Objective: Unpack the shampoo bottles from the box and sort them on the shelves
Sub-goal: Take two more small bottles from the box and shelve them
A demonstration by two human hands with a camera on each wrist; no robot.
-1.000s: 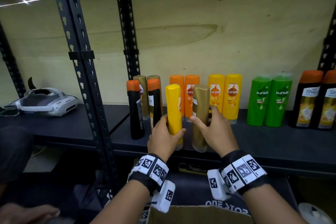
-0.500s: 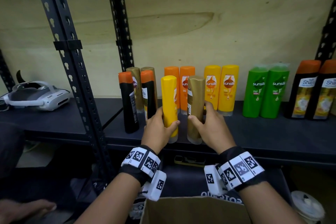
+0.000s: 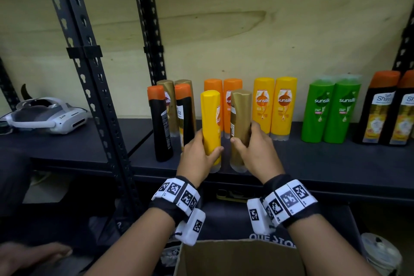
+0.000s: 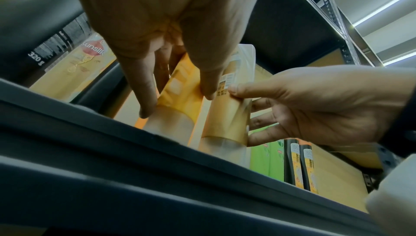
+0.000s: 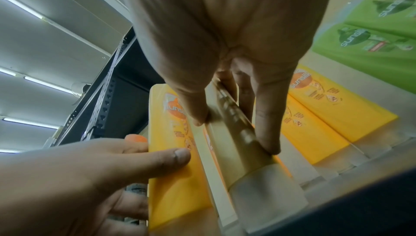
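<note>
My left hand (image 3: 201, 152) grips a yellow shampoo bottle (image 3: 210, 119) standing cap-down at the front edge of the dark shelf (image 3: 336, 163). My right hand (image 3: 253, 148) grips a gold bottle (image 3: 240, 116) right beside it, also cap-down. In the left wrist view the yellow bottle (image 4: 180, 86) and the gold bottle (image 4: 227, 113) stand side by side, thumbs and fingers wrapped round them. The right wrist view shows the gold bottle (image 5: 236, 133) edge-on and the yellow bottle (image 5: 173, 150) to its left. The cardboard box (image 3: 237, 257) is below, near me.
Behind stand two black bottles (image 3: 160, 123) with orange caps, two gold ones, two orange bottles (image 3: 231, 87), two yellow ones (image 3: 274, 107), two green ones (image 3: 331, 112) and two black ones (image 3: 380, 110). A black upright post (image 3: 89, 87) rises at left. A white headset (image 3: 44, 116) lies on the left shelf.
Both hands still hold the same two bottles at the shelf's front edge; the bottles look lower and steadier on the shelf. The head view has shifted slightly.
</note>
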